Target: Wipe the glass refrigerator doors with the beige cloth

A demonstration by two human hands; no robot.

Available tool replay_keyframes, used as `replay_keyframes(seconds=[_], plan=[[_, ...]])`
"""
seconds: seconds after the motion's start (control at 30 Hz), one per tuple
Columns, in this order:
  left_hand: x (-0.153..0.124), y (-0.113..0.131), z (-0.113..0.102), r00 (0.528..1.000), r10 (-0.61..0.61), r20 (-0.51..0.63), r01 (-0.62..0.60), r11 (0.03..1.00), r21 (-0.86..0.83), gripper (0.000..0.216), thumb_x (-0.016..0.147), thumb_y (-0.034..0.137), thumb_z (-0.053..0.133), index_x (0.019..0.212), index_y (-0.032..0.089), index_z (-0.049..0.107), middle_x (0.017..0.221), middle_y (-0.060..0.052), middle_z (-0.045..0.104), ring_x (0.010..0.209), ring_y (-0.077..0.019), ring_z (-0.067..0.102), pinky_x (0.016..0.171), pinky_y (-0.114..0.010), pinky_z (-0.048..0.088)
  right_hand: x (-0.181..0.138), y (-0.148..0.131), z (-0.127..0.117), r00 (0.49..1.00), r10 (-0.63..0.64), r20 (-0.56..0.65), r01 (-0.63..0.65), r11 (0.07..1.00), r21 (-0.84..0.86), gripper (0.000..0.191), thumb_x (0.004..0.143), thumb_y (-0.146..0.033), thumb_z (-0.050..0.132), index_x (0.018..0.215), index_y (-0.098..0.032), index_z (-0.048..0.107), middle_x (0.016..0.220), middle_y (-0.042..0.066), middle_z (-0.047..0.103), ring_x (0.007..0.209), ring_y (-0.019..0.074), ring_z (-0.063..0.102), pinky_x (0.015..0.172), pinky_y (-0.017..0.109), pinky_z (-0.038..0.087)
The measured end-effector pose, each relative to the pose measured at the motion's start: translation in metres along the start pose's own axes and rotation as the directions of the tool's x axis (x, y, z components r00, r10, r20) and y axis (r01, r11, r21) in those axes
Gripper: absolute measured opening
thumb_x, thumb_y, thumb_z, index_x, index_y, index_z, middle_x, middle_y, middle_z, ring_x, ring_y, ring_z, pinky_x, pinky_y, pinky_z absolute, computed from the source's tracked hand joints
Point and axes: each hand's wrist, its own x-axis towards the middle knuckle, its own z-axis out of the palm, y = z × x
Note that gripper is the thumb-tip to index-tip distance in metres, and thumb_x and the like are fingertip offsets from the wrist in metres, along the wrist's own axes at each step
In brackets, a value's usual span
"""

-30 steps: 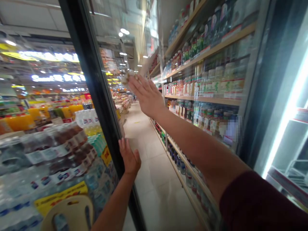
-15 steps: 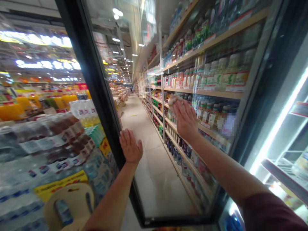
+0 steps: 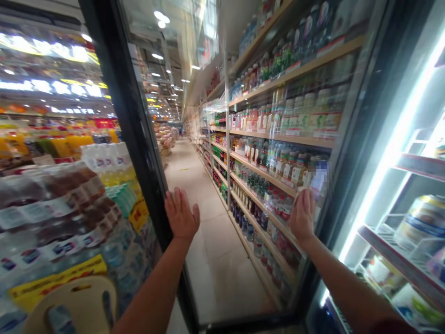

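A glass cooler door (image 3: 215, 278) with a black frame stands open in front of me. My left hand (image 3: 182, 215) lies flat against its left edge, fingers stretched and slightly apart, holding nothing. Near the right side of the pane is my right hand (image 3: 302, 215), fingers together and pressed toward the glass. It holds a pale cloth, now almost wholly hidden behind the fingers. A blurred bluish patch (image 3: 320, 178) shows on the glass just above this hand.
Bottled drinks line shelves (image 3: 278, 137) seen in the pane, beside a pale aisle floor. Lit cooler racks (image 3: 403, 255) with packaged goods are at the right. Stacked bottle packs (image 3: 45, 218) and a beige chair (image 3: 73, 292) stand at the left.
My right hand has slid right and down across the glass with the cloth. My left hand stays on the door edge. The view has turned a little to the right.
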Motion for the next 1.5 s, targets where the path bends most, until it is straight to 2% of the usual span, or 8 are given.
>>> replay_keyframes(seconds=[0.1, 0.33, 0.6, 0.77, 0.87, 1.07, 1.3, 1.5], plan=[[0.0, -0.001, 0.0, 1.0, 0.007, -0.005, -0.007, 1.0, 0.002, 0.067, 0.104, 0.044, 0.043, 0.157, 0.002, 0.043, 0.159, -0.028, 0.043, 0.16, -0.0351, 0.01, 0.13, -0.063, 0.016, -0.017, 0.008, 0.003, 0.995, -0.073, 0.067, 0.072, 0.997, 0.02, 0.065, 0.1, -0.028, 0.039, 0.164, -0.023, 0.036, 0.155, 0.023, 0.054, 0.158, 0.036, 0.031, 0.119, 0.069, 0.042], [0.001, 0.001, -0.002, 0.994, 0.101, -0.048, -0.097, 0.993, 0.068, 0.065, 0.106, 0.036, 0.043, 0.16, 0.001, 0.036, 0.16, -0.029, 0.04, 0.161, -0.0338, 0.01, 0.129, -0.061, 0.019, 0.077, 0.036, 0.004, 0.973, 0.103, -0.207, -0.079, 0.99, 0.121, 0.063, 0.105, -0.03, 0.034, 0.166, -0.014, 0.028, 0.172, 0.02, 0.026, 0.162, 0.035, 0.018, 0.127, 0.071, 0.024], [-0.001, 0.003, -0.002, 0.991, 0.118, -0.065, -0.111, 0.989, 0.1, 0.065, 0.107, 0.033, 0.044, 0.163, 0.004, 0.032, 0.163, -0.025, 0.038, 0.161, -0.0338, 0.012, 0.13, -0.057, 0.02, -0.053, 0.011, 0.027, 0.937, 0.252, -0.242, -0.22, 0.964, 0.151, 0.064, 0.108, -0.036, 0.034, 0.168, -0.018, 0.024, 0.172, 0.022, 0.025, 0.16, 0.0438, 0.02, 0.122, 0.079, 0.022], [-0.001, 0.002, -0.001, 0.99, 0.117, -0.077, -0.108, 0.987, 0.122, 0.063, 0.107, 0.034, 0.042, 0.163, 0.005, 0.034, 0.161, -0.025, 0.041, 0.16, -0.033, 0.014, 0.13, -0.056, 0.021, -0.012, -0.007, 0.028, 0.922, 0.31, -0.233, -0.278, 0.947, 0.162, 0.062, 0.109, -0.033, 0.029, 0.168, -0.015, 0.02, 0.173, 0.022, 0.021, 0.162, 0.0382, 0.014, 0.126, 0.075, 0.017], [-0.001, 0.002, -0.001, 0.991, 0.121, -0.065, -0.113, 0.987, 0.118, 0.064, 0.107, 0.034, 0.042, 0.162, 0.003, 0.033, 0.162, -0.025, 0.04, 0.161, -0.0326, 0.012, 0.13, -0.056, 0.02, 0.004, -0.026, 0.026, 0.961, 0.197, -0.194, -0.172, 0.975, 0.14, 0.062, 0.109, -0.028, 0.033, 0.168, -0.015, 0.02, 0.173, 0.022, 0.023, 0.162, 0.0366, 0.015, 0.127, 0.073, 0.022], [-0.004, -0.001, 0.0, 0.998, 0.055, -0.014, -0.054, 0.996, 0.075, 0.063, 0.107, 0.038, 0.041, 0.16, 0.003, 0.039, 0.162, -0.025, 0.04, 0.161, -0.033, 0.011, 0.131, -0.058, 0.018, -0.037, -0.085, 0.033, 0.974, -0.207, -0.097, 0.211, 0.977, 0.032, 0.072, 0.103, -0.013, 0.045, 0.169, -0.017, 0.017, 0.166, 0.021, 0.039, 0.162, 0.0337, 0.022, 0.126, 0.059, 0.033], [-0.001, 0.003, -0.001, 0.993, 0.1, -0.058, -0.093, 0.989, 0.112, 0.062, 0.109, 0.035, 0.04, 0.162, 0.004, 0.035, 0.162, -0.025, 0.039, 0.161, -0.0321, 0.011, 0.131, -0.056, 0.018, 0.0, -0.149, 0.042, 0.968, -0.236, -0.085, 0.242, 0.969, 0.057, 0.071, 0.102, -0.013, 0.045, 0.168, -0.013, 0.019, 0.157, 0.02, 0.053, 0.162, 0.0292, 0.021, 0.128, 0.05, 0.027], [0.003, 0.003, -0.003, 0.985, 0.158, -0.064, -0.151, 0.983, 0.109, 0.065, 0.108, 0.03, 0.044, 0.166, 0.005, 0.026, 0.165, -0.024, 0.034, 0.161, -0.0328, 0.011, 0.131, -0.057, 0.018, -0.008, -0.195, 0.05, 0.911, -0.412, -0.033, 0.41, 0.889, 0.203, 0.067, 0.1, -0.009, 0.043, 0.166, -0.014, 0.03, 0.146, 0.01, 0.066, 0.162, 0.021, 0.022, 0.131, 0.041, 0.017]])
